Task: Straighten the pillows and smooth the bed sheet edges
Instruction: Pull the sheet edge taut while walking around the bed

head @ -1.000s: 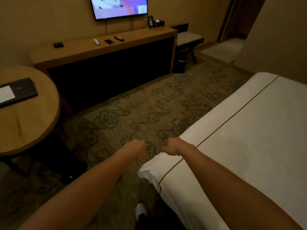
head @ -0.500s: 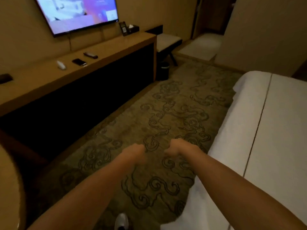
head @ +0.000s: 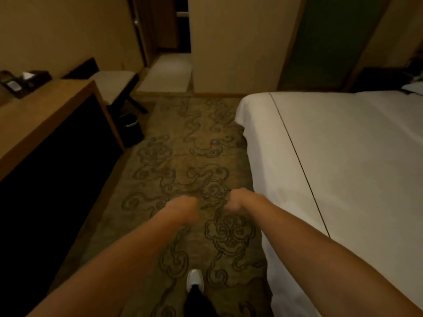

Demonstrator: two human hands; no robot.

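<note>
Beside the bed (head: 343, 156), both fists curled and empty: left hand (head: 183, 208), right hand (head: 238, 201) over carpet. Walking stage, seemingly; sheet edge (head: 258, 161) at 3 o'clock, pillow (head: 413, 88) at 2 o'clock, next needing reach.

The person is showing two bare forearms with no sleeves, watch or rings visible. The left hand (head: 183, 208) and right hand (head: 238, 201) are blurred. Below, the person is wearing a white shoe (head: 194, 279) and a dark trouser leg (head: 198, 303).
</note>
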